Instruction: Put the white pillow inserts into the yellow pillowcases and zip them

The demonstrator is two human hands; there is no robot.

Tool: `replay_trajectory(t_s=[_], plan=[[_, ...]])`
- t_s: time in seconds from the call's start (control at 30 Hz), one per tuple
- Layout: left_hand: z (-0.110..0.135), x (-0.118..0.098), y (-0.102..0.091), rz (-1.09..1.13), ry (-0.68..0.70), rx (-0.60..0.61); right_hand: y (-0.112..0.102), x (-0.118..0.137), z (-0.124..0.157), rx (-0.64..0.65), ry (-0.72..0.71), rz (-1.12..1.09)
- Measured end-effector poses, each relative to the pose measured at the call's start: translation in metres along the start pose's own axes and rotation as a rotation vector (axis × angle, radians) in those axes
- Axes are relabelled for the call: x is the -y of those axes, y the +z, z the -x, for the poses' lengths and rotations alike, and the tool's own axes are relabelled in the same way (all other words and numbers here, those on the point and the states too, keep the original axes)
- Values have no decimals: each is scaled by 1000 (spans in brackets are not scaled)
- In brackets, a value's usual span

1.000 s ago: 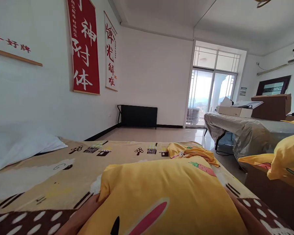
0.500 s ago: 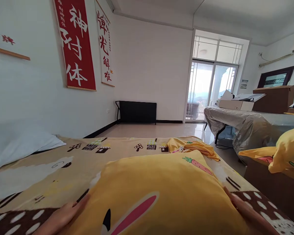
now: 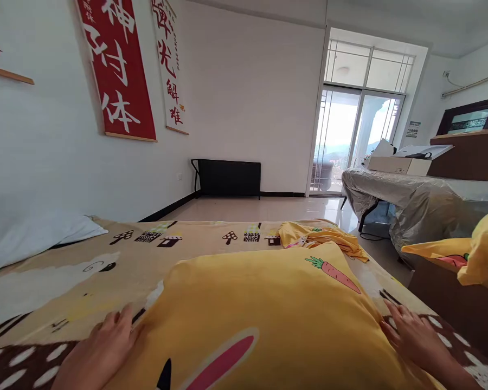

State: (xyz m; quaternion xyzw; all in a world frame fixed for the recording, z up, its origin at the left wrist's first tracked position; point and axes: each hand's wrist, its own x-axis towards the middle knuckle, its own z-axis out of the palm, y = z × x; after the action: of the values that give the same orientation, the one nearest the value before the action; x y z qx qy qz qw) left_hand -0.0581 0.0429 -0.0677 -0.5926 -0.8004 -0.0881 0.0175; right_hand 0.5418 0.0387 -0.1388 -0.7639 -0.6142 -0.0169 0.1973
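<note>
Head view: the yellow pillow lies crosswise between my hands; left hand and right hand rest flat and open against its ends, grasping nothing.

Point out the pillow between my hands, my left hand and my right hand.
pillow [image 3: 268,303], head view, middle of its cover.
left hand [image 3: 101,346], head view, back of the hand.
right hand [image 3: 415,336], head view, back of the hand.

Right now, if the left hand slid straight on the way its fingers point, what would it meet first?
Likely the yellow pillow: the left hand, flat on the blanket, seems to touch its edge.
</note>
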Motion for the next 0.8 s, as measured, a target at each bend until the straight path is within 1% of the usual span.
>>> replay_trajectory(t_s=[0.03,0.07,0.1,0.13,0.17,0.2,0.23,0.27,0.3,0.33,0.37,0.43,0.47,0.53,0.6,0.7,0.77,0.8], plan=[[-4,-21,-13,-67,42,-84,-11,27,-10,-52,-108,135],[-9,-50,-26,-82,105,-62,-21,62,-22,-88,-227,166],[-17,-82,-37,-67,215,-48,-30,101,-35,-79,-358,151],[-25,-118,-46,-45,315,-33,-35,144,-49,-43,-486,110],[-35,-153,-50,-26,401,-7,-37,185,-63,21,-597,57],[-46,-185,-48,-3,473,20,-35,222,-77,82,-658,-7],[-56,-212,-42,15,517,43,-28,252,-89,128,-683,-20],[-65,-233,-31,35,548,74,-18,274,-100,162,-698,-26],[-73,-248,-16,59,568,99,-6,286,-108,193,-706,-34],[-79,-256,1,87,584,116,9,290,-115,216,-713,-41],[-84,-258,18,117,591,128,24,285,-120,230,-717,-55],[-91,-252,47,175,592,144,53,258,-128,242,-711,-91],[-94,-244,57,196,586,151,65,239,-131,240,-691,-108],[-105,-225,68,217,555,162,84,196,-141,252,-609,-129],[-124,-197,73,213,491,183,96,152,-155,294,-523,-126],[-159,-144,86,191,372,281,115,91,-177,350,-431,-143],[-177,-111,102,149,290,318,130,61,-186,354,-326,-206],[-183,-99,110,109,256,326,138,50,-188,351,-272,-227]])
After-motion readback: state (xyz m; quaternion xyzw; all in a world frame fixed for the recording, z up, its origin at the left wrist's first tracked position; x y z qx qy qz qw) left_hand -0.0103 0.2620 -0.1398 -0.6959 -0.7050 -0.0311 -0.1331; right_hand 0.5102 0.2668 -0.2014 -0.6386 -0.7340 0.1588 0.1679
